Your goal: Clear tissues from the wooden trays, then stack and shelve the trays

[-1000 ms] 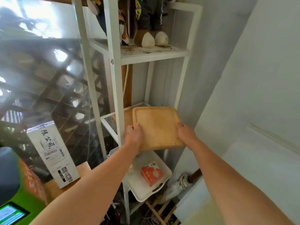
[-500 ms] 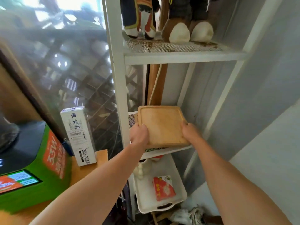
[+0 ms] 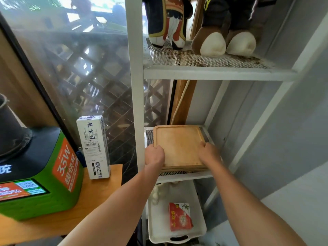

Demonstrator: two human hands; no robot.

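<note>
Two stuffed toys [image 3: 198, 27] stand up high, a white box [image 3: 93, 146] and a green machine [image 3: 40, 174] sit on a wooden table [image 3: 99, 190], and a red packet [image 3: 180, 216] lies in a white tray [image 3: 200, 228].

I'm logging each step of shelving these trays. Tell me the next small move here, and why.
Probably let go and draw both hands back. The wooden trays already lie flat on the mesh shelf, inside its front edge, with the left hand and right hand gripping the near corners.

café or shop corner: green power-bank rental kiosk [image 3: 40, 174], plush toys [image 3: 213, 29] on white shelf [image 3: 218, 73].
</note>
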